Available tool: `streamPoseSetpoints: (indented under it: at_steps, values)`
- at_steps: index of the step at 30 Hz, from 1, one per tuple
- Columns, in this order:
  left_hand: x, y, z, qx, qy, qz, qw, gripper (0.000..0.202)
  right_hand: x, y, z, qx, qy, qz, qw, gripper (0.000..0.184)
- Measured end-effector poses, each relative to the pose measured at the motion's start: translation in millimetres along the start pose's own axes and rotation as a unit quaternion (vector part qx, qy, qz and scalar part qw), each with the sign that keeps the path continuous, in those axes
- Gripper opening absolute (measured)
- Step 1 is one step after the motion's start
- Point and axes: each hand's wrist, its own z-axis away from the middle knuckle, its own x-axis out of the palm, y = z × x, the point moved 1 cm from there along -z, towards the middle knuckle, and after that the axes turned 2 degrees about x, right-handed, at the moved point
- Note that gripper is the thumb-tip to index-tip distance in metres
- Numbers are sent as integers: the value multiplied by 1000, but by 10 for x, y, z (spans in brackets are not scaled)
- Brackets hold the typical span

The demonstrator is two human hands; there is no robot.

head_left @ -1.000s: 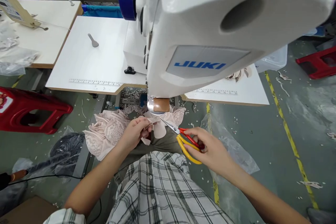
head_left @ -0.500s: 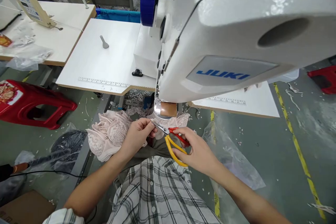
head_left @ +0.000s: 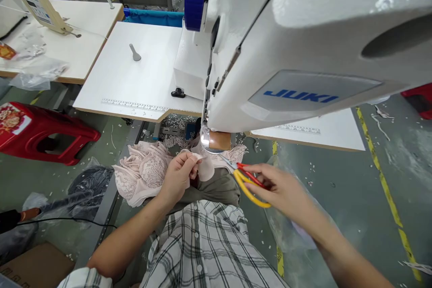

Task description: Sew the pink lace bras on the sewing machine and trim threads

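Note:
My left hand [head_left: 180, 173] pinches the edge of a pale pink piece of fabric [head_left: 205, 169] just below the sewing machine's metal and brown arm end [head_left: 216, 141]. My right hand [head_left: 283, 189] grips a pair of scissors [head_left: 248, 180] with one red and one yellow handle. Their blades point left toward the fabric and stand apart from my left hand. Pale pink lace bras [head_left: 143, 171] lie in a heap to the left of my left hand. More pink lace [head_left: 238, 155] shows behind the blades, under the machine.
A white JUKI sewing machine head [head_left: 303, 63] overhangs the work from the right. White table panels [head_left: 135, 81] with printed rulers flank it. A red stool [head_left: 47, 132] stands at left. Plastic bags [head_left: 290, 229] and scraps lie on the floor.
My right hand has drawn the scissors right, away from my left fingers. My left hand still pinches the fabric, whose pale flap now hangs in fuller view.

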Motion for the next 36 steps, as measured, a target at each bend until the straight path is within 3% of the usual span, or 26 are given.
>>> streamPoseSetpoints:
  at_steps: [3,5,8,10,13,15,17,19,21,23,25,27,29,31,32,34,36]
  values:
    - [60,15,2,-29,-3,54,998,33,-355,247,-215,19,68,114,991,37]
    - [93,38,-8,-37,-6,57,998,33,-538,306,-355,8,147,205,968,37]
    - [139,88,-24,-64,-38,41,996,35,-508,137,-412,-45,238,237,941,38]
    - [176,130,-27,-112,-94,8,989,32,-259,-83,-367,-122,191,186,956,37]
    - [216,195,-15,-171,-205,-107,958,28,181,-335,-305,-267,19,117,956,28]
    - [190,214,-13,-134,-216,-213,943,27,310,-336,-324,-284,-7,95,954,30]
    - [117,179,-14,-30,-138,-280,950,21,276,-213,-378,-217,42,82,972,30]
    - [40,48,-2,54,-54,-253,964,14,162,-52,-417,-95,120,38,987,29]
    - [24,-185,21,61,-45,-184,980,26,90,44,-417,21,169,-102,980,32]
    - [100,-457,57,15,-110,-130,985,57,133,18,-384,99,159,-318,929,36]
    - [235,-680,114,-59,-191,-29,979,83,264,-122,-322,143,102,-508,844,37]
    - [351,-776,190,-84,-220,84,968,98,391,-317,-240,159,21,-610,776,37]
    - [394,-726,264,-11,-202,112,973,102,432,-501,-168,140,-46,-649,746,37]
    - [367,-563,316,144,-194,37,970,100,369,-626,-157,93,-71,-652,750,36]
    - [337,-460,326,233,-195,-30,952,99,309,-661,-186,60,-60,-635,768,33]
    - [264,-254,300,388,-176,-187,885,99,177,-682,-315,-21,8,-546,837,25]
    - [200,-83,216,462,-140,-338,808,98,80,-660,-500,-87,126,-401,903,16]
